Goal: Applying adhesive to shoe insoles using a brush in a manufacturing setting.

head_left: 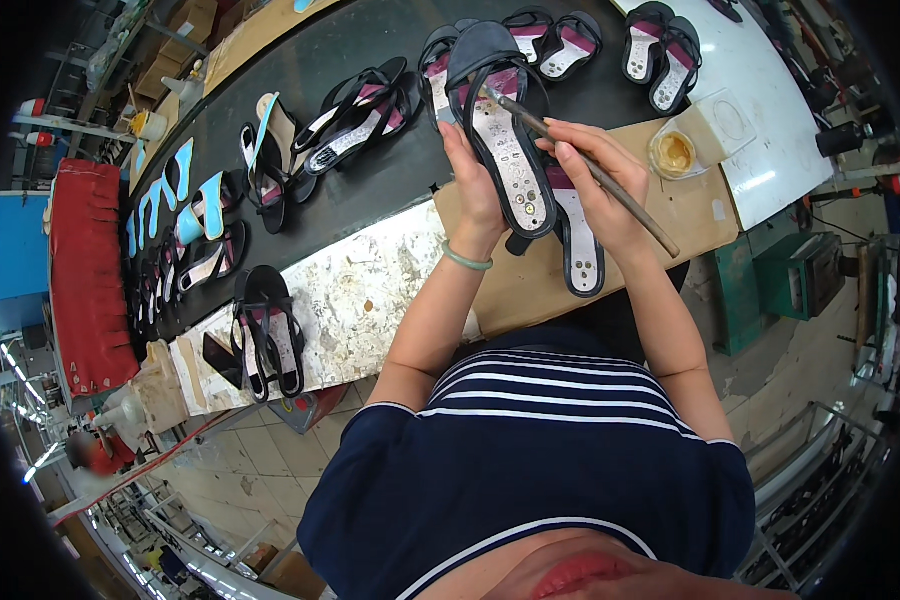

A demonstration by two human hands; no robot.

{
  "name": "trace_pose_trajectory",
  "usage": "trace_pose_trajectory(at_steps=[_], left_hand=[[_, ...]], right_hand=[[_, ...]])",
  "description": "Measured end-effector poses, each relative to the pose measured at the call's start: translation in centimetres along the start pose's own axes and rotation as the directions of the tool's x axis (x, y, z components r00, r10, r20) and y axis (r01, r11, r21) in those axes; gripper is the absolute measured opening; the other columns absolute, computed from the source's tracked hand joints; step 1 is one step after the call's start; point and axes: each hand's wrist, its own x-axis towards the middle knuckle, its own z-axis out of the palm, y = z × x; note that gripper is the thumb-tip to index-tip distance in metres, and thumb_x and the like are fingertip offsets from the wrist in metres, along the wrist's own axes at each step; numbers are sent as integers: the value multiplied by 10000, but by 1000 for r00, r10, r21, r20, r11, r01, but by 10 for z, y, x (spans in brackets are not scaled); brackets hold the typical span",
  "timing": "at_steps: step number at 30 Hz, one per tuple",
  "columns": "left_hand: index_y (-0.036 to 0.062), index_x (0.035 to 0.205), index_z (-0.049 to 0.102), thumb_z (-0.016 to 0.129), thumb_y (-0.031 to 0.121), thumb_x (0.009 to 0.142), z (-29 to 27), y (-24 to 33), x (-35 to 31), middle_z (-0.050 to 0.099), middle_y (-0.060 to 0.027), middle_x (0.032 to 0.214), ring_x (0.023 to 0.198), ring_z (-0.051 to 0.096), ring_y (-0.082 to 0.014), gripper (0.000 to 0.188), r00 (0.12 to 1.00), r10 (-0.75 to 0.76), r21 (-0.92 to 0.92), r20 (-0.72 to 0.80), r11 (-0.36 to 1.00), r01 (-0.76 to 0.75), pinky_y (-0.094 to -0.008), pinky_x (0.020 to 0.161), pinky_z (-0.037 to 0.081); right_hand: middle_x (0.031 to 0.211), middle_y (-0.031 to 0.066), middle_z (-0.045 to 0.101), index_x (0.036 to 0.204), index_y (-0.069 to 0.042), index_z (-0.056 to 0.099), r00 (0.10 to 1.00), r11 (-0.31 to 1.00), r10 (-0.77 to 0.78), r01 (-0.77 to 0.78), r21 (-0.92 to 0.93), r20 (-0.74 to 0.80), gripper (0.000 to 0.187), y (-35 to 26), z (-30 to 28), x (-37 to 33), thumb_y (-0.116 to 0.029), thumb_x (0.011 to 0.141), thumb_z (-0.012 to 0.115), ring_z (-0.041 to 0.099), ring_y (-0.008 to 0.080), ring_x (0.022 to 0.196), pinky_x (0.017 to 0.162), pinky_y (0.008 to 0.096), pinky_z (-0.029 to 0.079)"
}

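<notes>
- Our left hand (475, 192) holds a black sandal (511, 155) above the cardboard (510, 292) on our bench (370, 285).
- Our right hand (602, 208) pinches a brush (634, 206), tip at the insole's purple patch.

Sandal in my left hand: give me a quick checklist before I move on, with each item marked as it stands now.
1. Sandal held by the left hand: ok, gripped along its side.
2. Brush-like tool secure in the right hand: ok, held by its handle.
3. Tool tip at the purple patch near the straps: ok, though contact cannot be told.
4. Paste on the tip: cannot tell, too small.
5. Yellowish paste uncovered: ok.
6. Space behind the held sandal clear: not ok, another sandal shows partly behind it.
</notes>
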Motion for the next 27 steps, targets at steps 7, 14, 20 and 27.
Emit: trace_pose_trajectory(at_steps=[7, 14, 20, 27], left_hand=[[81, 1152, 524, 188, 629, 1008, -5, 0, 3, 634, -55, 985, 848, 635, -126, 659, 1000, 16, -16, 26, 1000, -16, -276, 697, 555], [79, 1193, 505, 184, 621, 1012, -10, 4, 2, 638, -61, 1020, 866, 639, -130, 655, 999, 6, 31, 40, 999, -7, -276, 704, 559], [84, 1246, 476, 177, 625, 1010, -2, 9, -1, 626, -56, 1029, 862, 635, -126, 662, 1000, 29, 39, -1, 999, -29, -270, 702, 556], [97, 1238, 462, 173, 628, 1008, -5, 8, -2, 602, -44, 996, 831, 617, -123, 647, 999, 36, 78, 31, 996, -38, -258, 683, 543]], right_hand=[[1045, 169, 694, 1016, 70, 688, 997, 1000, -24, 24, 8, 77, 148, -3, -5, 9, -2, 913, 611, 714, 218, 889, 776, 286, 561], [1022, 172, 700, 1012, 73, 687, 983, 996, -82, 88, -32, 164, 147, -6, -16, 20, 1, 902, 620, 708, 215, 879, 765, 282, 557], [1011, 167, 707, 987, 62, 695, 967, 988, -85, 112, -101, 242, 136, -15, -23, 28, 5, 884, 627, 707, 211, 874, 762, 287, 556], [986, 162, 711, 967, 59, 701, 936, 979, -89, 145, -142, 340, 132, -29, -31, 33, 11, 863, 635, 702, 211, 865, 748, 285, 556]])
